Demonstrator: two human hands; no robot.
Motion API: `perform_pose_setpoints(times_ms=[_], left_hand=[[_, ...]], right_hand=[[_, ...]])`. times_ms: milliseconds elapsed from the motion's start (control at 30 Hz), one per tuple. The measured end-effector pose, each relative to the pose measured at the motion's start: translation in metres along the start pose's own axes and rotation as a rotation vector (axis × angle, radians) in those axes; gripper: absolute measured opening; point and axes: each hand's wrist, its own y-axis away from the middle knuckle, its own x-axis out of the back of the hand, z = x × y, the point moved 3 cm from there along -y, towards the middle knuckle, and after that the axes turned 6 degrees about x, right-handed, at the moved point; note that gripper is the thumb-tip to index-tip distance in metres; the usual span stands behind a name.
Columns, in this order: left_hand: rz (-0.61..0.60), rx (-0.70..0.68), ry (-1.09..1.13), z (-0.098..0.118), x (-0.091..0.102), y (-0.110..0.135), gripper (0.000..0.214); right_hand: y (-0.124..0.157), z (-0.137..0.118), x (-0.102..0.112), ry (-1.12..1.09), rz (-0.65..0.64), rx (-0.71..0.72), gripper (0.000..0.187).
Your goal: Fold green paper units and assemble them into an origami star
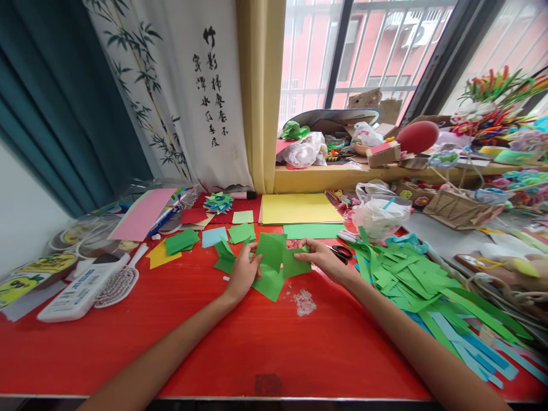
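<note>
Several green paper squares (271, 249) are fanned out in my left hand (244, 269), whose thumb presses them from the front. My right hand (322, 258) pinches the edge of another green square (296, 262), just right of that bunch; I cannot tell if the two overlap. Behind my left hand lie more green pieces (224, 257), partly hidden by the fingers. A pale green square (242, 233) and a light blue one (214, 237) lie just beyond. Black-handled scissors (341, 253) rest by my right hand.
On the right, green paper strips (406, 274) form a heap with blue strips (475, 348). Yellow sheets (299, 209) lie at the back of the red table (240, 354). To the left are a hairbrush (117, 285), a white box (81, 291) and a folded paper star (218, 202).
</note>
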Motion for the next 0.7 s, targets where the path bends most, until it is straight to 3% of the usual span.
perform_pose_setpoints(times_ms=[200, 367, 433, 567, 700], left_hand=[[-0.02, -0.04, 0.012, 0.008, -0.001, 0.006, 0.023], [-0.177, -0.136, -0.052, 0.015, -0.006, 0.013, 0.017], [-0.164, -0.174, -0.183, 0.016, -0.007, 0.014, 0.019], [-0.023, -0.257, -0.719, 0.02, -0.008, 0.018, 0.033], [-0.136, -0.264, -1.033, 0.022, -0.013, 0.026, 0.05]], right_hand=[[0.006, -0.003, -0.013, -0.028, 0.003, 0.064, 0.013], [0.008, 0.003, -0.026, 0.029, 0.065, 0.124, 0.014], [0.007, 0.009, -0.024, 0.024, 0.138, 0.121, 0.015], [0.006, 0.017, -0.013, 0.116, 0.328, 0.145, 0.018], [0.008, 0.018, -0.007, 0.138, 0.458, 0.193, 0.034]])
